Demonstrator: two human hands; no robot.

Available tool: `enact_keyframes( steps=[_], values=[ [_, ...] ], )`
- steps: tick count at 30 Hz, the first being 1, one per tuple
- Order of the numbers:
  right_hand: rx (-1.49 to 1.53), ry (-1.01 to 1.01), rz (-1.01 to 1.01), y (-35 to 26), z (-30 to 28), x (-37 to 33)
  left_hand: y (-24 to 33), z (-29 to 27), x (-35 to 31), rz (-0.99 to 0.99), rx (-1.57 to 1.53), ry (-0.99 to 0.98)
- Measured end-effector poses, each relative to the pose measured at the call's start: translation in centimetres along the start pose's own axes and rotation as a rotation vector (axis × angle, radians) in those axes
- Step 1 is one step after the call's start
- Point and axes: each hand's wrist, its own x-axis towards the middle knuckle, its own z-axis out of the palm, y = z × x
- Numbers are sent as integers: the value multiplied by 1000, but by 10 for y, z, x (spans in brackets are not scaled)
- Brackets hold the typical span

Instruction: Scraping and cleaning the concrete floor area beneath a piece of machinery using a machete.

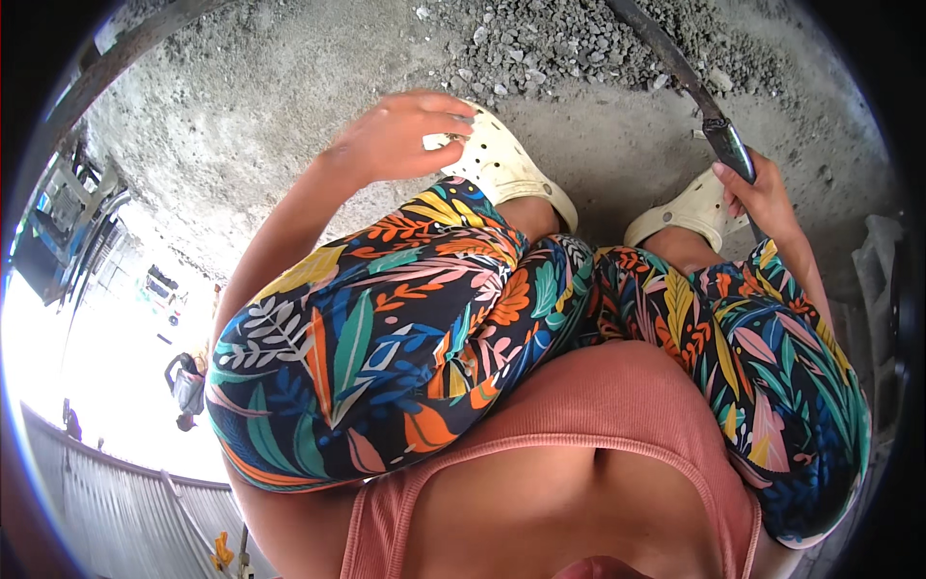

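My left hand (405, 133) is beside the toe of the left cream clog (495, 150). Its fingers are stretched and a little apart, with nothing seen in them; I cannot tell whether they touch the shoe. My right hand (760, 193) is wrapped round the shiny black end of a long, dark, narrow tool (683, 72), next to the right cream clog (690, 210). From that grip the tool runs forward and left past the top edge, so its far end is out of view and its kind is unclear.
Grey crushed stone (569, 43) is heaped ahead on a rough concrete floor (280, 87). My bent knees in patterned trousers (386, 357) fill the middle. Off to the left are a distant person (185, 386) and a corrugated metal wall (116, 482). Pale sheeting (880, 265) is at the right.
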Motion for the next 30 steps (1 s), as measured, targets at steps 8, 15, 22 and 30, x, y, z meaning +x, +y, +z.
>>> enact_keyframes(
  steps=[8, 15, 22, 30],
  values=[
    [-31, -22, 2, 3, -1, 2, 3, 13, 16, -25, 80, -26],
    [0, -6, -4, -2, 1, 0, -10, 0, 8, -56, 72, 21],
    [-30, -27, 5, 1, -2, 1, 12, 0, 35, -108, 147, -160],
    [-15, -19, -8, -1, 1, 1, -41, -5, 4, -98, 82, 21]
  ],
)
